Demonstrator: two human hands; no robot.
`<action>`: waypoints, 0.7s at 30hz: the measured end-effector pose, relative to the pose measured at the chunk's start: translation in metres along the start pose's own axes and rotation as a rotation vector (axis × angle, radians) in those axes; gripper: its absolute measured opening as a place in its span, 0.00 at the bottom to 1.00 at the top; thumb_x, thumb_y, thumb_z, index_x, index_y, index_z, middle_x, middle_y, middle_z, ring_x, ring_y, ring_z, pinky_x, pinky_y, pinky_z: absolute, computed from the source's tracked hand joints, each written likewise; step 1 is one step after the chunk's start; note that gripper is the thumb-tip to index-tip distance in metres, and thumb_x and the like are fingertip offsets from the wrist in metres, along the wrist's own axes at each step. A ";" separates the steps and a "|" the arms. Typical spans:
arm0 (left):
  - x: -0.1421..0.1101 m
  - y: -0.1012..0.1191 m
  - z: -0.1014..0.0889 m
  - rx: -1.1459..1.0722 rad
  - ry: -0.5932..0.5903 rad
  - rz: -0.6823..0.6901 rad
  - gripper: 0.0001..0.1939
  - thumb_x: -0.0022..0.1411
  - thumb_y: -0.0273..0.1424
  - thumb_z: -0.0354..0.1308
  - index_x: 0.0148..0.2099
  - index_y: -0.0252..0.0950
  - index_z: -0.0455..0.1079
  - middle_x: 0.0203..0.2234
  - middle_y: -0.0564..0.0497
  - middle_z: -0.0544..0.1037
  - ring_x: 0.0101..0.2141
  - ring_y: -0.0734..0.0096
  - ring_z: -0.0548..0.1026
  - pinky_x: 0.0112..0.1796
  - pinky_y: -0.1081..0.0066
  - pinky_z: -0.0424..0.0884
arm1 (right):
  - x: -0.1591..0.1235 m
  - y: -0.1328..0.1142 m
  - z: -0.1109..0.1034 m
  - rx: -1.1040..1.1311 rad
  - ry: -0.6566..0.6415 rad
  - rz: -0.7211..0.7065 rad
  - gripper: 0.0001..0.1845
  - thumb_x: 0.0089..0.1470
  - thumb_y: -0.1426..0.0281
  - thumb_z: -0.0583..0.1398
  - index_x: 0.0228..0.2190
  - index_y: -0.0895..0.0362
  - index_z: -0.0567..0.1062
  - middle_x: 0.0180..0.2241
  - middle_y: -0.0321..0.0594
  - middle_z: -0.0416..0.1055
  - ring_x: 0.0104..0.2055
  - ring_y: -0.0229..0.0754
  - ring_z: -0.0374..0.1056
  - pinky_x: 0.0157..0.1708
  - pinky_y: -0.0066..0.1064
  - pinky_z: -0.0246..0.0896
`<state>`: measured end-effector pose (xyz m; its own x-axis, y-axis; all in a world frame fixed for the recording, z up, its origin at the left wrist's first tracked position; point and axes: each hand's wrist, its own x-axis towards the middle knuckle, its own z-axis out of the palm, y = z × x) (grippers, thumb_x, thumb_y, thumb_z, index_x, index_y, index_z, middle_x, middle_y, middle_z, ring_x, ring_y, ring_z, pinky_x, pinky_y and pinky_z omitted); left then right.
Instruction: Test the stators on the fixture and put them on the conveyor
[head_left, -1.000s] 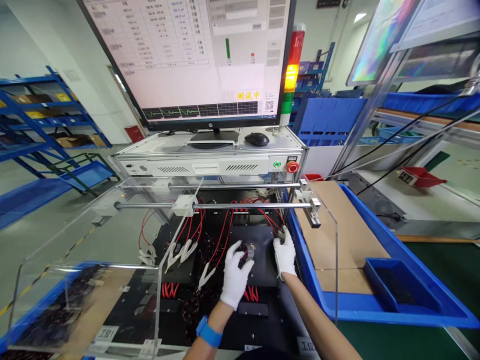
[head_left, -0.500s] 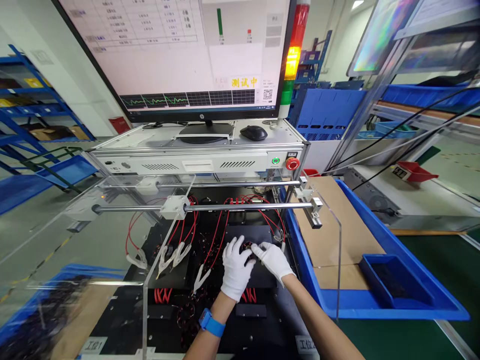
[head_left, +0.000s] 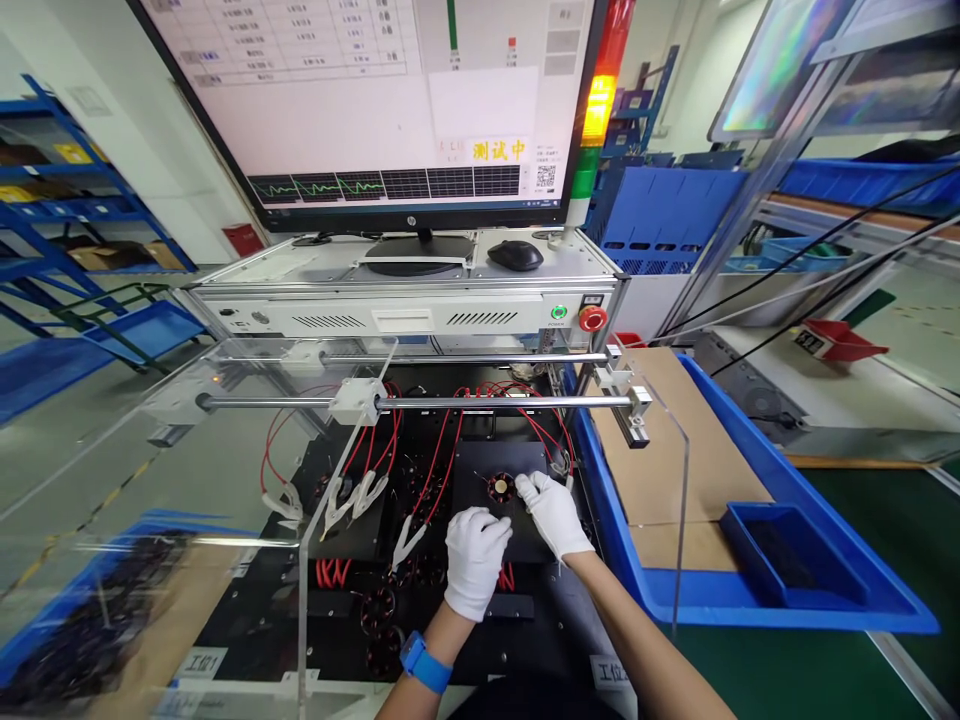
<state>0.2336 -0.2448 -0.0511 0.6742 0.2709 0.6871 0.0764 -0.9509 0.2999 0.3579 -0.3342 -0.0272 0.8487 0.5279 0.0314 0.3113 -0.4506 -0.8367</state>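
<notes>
White cotton gloves cover both hands. The right hand (head_left: 553, 512) lies flat on the black fixture plate (head_left: 469, 470), its fingers (head_left: 526, 485) stretched out loosely and touching the edge of a small round copper-wound coil (head_left: 500, 487) that sits on the plate; they hold nothing. The left hand (head_left: 475, 560) rests just beside and nearer the person, fingers curled downward over the front of the plate; whether they pinch anything underneath cannot be told. A blue wristband (head_left: 423, 663) circles the left wrist.

Red wires (head_left: 442, 450) run from the back of the fixture down to metal clips (head_left: 358, 497) lying left of the hands, and more dark coils (head_left: 379, 606) lie on the black desk (head_left: 270, 610) below them. A clear acrylic guard (head_left: 225, 470) hangs from a steel rail (head_left: 480, 402) across the station. To the right stands a blue tray (head_left: 787, 590) lined with cardboard. Behind, a grey instrument box (head_left: 397, 315) carries a red stop button (head_left: 592, 318), a mouse (head_left: 514, 255) and a large monitor (head_left: 375, 100), with a signal tower (head_left: 598, 105) lit amber.
</notes>
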 end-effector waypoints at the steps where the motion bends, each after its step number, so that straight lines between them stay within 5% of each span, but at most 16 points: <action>1: -0.001 0.000 -0.001 -0.017 0.007 -0.034 0.05 0.54 0.27 0.60 0.35 0.41 0.74 0.26 0.53 0.74 0.36 0.66 0.71 0.40 0.65 0.65 | 0.000 -0.003 0.001 -0.042 0.001 -0.017 0.23 0.55 0.52 0.49 0.19 0.56 0.59 0.18 0.32 0.57 0.22 0.35 0.53 0.26 0.26 0.46; 7: -0.009 -0.002 -0.002 -0.123 -0.040 -0.299 0.03 0.54 0.30 0.60 0.33 0.40 0.75 0.29 0.52 0.75 0.36 0.65 0.71 0.39 0.64 0.68 | 0.011 -0.014 -0.008 -0.206 0.090 -0.026 0.22 0.56 0.54 0.47 0.20 0.56 0.61 0.20 0.34 0.61 0.24 0.37 0.56 0.28 0.28 0.45; 15: -0.009 -0.024 -0.005 -0.450 -0.064 -0.790 0.06 0.54 0.32 0.57 0.30 0.36 0.73 0.29 0.49 0.75 0.36 0.64 0.72 0.42 0.61 0.68 | 0.005 0.031 -0.007 -0.096 0.120 0.136 0.22 0.54 0.53 0.47 0.20 0.55 0.62 0.20 0.36 0.62 0.25 0.38 0.58 0.29 0.28 0.50; 18: -0.004 -0.027 -0.006 -0.400 -0.029 -0.802 0.07 0.54 0.33 0.56 0.31 0.35 0.73 0.30 0.48 0.75 0.36 0.63 0.72 0.42 0.59 0.69 | -0.006 0.047 -0.005 -0.047 0.126 0.157 0.24 0.53 0.50 0.47 0.19 0.55 0.63 0.18 0.35 0.63 0.23 0.39 0.59 0.28 0.28 0.52; 21: -0.003 -0.023 -0.007 -0.179 -0.014 -0.604 0.11 0.54 0.33 0.58 0.40 0.37 0.74 0.38 0.46 0.74 0.42 0.60 0.70 0.45 0.57 0.67 | -0.001 0.058 -0.011 0.011 0.212 0.192 0.23 0.53 0.51 0.48 0.23 0.56 0.69 0.21 0.39 0.68 0.26 0.42 0.64 0.28 0.30 0.57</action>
<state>0.2245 -0.2221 -0.0553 0.5600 0.7495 0.3531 0.3233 -0.5901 0.7397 0.3798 -0.3692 -0.0693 0.9625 0.2709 -0.0156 0.1325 -0.5196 -0.8441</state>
